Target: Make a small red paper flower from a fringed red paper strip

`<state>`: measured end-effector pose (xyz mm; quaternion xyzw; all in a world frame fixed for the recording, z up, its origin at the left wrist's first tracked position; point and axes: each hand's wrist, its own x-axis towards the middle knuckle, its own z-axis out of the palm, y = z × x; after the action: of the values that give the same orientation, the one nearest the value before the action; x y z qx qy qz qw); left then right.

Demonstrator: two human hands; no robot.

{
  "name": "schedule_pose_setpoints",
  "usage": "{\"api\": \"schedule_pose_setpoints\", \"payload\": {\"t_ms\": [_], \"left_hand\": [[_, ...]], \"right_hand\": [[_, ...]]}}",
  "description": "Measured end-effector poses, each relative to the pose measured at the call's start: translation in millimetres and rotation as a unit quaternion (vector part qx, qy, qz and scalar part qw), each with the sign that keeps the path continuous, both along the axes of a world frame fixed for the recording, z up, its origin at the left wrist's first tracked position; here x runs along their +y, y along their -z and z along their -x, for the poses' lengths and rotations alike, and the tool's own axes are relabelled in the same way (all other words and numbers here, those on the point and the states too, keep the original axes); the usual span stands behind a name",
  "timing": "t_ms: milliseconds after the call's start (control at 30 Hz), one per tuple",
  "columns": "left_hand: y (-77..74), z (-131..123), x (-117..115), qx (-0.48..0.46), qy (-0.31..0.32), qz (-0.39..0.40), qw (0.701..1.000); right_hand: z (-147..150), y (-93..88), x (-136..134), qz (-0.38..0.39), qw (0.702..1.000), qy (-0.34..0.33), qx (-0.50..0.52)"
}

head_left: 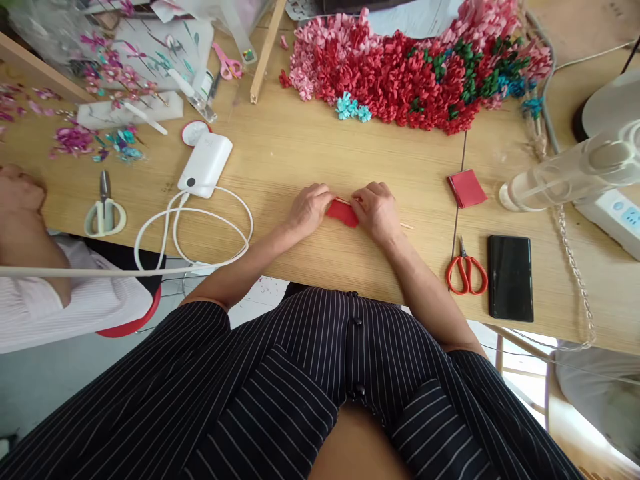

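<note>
A light wooden table (310,143) carries the work. Along its far edge lies a thick heap of paper flowers (415,67), mostly red and pink with patches of green, and a small teal cluster (353,108) at its near side. To the right of the hands sit a stack of red squares (467,188), orange-handled scissors (467,272) and a black phone (510,277) lying flat. Beyond them stands a pale plastic fan (590,167). To the left rest a white power bank (205,165) with its looped white cable (195,230), grey-handled scissors (104,212) and, farther back, pink scissors (227,63). A co-worker's hand (17,193) rests at the left edge of the table, well apart from the work. Nothing lies between the two hands and these things, and the patch of table about them is bare wood.

The red paper (343,213) is a small, flat, matte piece lying on the table near its front edge, right in front of the person. A thin wooden stick (407,226) lies across its top edge, and its pale end juts out to the right past the knuckles.

The left hand (310,208) has a closed grip, with its curled fingers pressing down on the left end of the red paper. The right hand (377,212) likewise has a closed grip, with its fingers bent over the paper's right end and the stick. The two hands are close together, with only a short strip of red showing between them.
</note>
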<state>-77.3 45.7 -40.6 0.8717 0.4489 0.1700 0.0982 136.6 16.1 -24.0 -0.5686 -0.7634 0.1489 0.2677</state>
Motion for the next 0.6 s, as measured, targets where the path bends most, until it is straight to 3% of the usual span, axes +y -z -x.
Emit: {"api": "schedule_pose_setpoints", "payload": {"t_ms": [167, 300, 600], "left_hand": [[0.8, 2, 3, -0.053, -0.003, 0.019, 0.998], [2.4, 2, 5, -0.095, -0.024, 0.025, 0.995], [9.6, -1, 12, -0.122, -0.004, -0.013, 0.992]], "right_hand": [[-1, -2.1, -3, 0.053, 0.998, -0.01, -0.038], [0, -0.8, -2, 0.052, 0.998, -0.007, -0.038], [3, -9.4, -4, 0.067, 0.995, -0.008, -0.077]]}}
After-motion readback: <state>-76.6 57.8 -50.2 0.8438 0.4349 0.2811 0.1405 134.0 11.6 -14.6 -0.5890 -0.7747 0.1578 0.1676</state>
